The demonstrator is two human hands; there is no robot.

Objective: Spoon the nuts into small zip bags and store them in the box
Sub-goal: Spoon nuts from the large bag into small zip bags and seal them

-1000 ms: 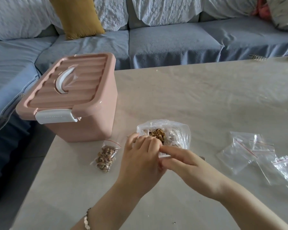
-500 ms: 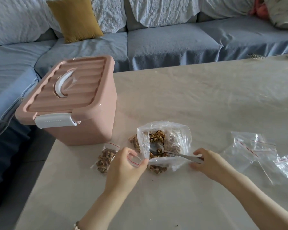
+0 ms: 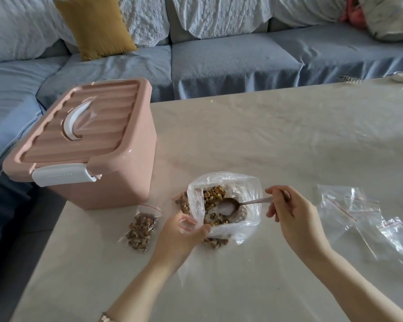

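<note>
A large clear bag of nuts (image 3: pixel 244 194) lies open on the table. My right hand (image 3: pixel 296 217) grips the handle of a metal spoon (image 3: pixel 228 206), whose bowl sits inside the big bag over the nuts. My left hand (image 3: pixel 179 238) pinches a small zip bag (image 3: pixel 185 225) with a red line, held at the big bag's near left edge. A filled small zip bag (image 3: pixel 141 228) of nuts lies to the left. The pink box (image 3: pixel 96 145) stands at the table's left edge, its lid latched with a white clasp.
Several empty small zip bags (image 3: pixel 363 212) lie in a heap to the right of my right hand. A few nuts (image 3: pixel 215 242) show under the big bag's near edge. A blue sofa (image 3: pixel 219 63) with a yellow cushion (image 3: pixel 96 26) runs behind the table.
My hands have parted. The right hand took the spoon's handle and lifted its bowl over the nuts. The left hand drew a small zip bag to the big bag's edge.
</note>
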